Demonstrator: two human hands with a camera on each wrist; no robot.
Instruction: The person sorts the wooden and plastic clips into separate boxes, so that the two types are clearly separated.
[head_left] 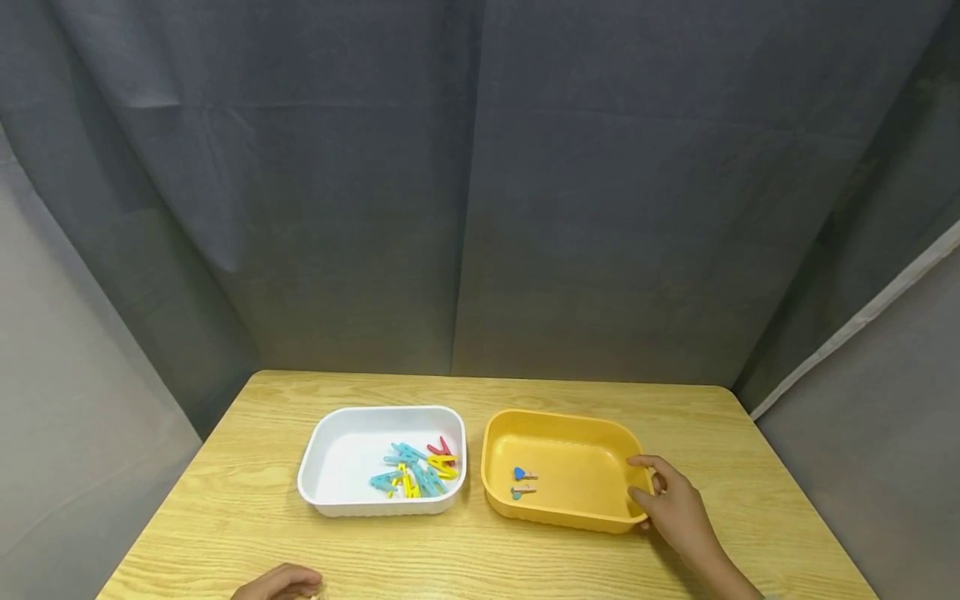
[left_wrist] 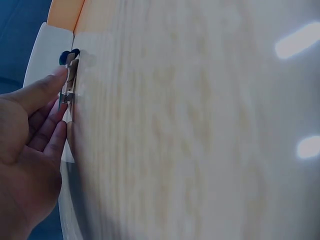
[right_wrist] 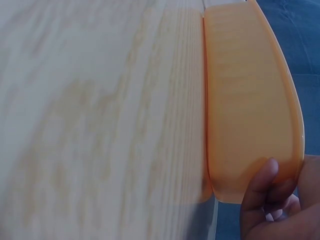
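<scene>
At the bottom edge of the head view, my left hand (head_left: 277,582) is partly cut off. The left wrist view shows its thumb and fingers pinching a small wooden clothespin (left_wrist: 71,75) with a metal spring and a dark decoration on one end. My right hand (head_left: 678,510) grips the right end of a yellow tray (head_left: 562,518), with fingers on both sides of the rim. Inside that tray lie two small wooden clips, one with a blue heart (head_left: 519,473) and one with a teal piece (head_left: 517,493).
Left of the yellow tray stands a white tray (head_left: 375,509). Several plastic clothespins in light blue (head_left: 427,479), yellow (head_left: 442,468) and red (head_left: 444,446) are heaped in its right part. Both trays rest on a wood-grain table (head_left: 420,554), with grey curtains (head_left: 465,208) behind.
</scene>
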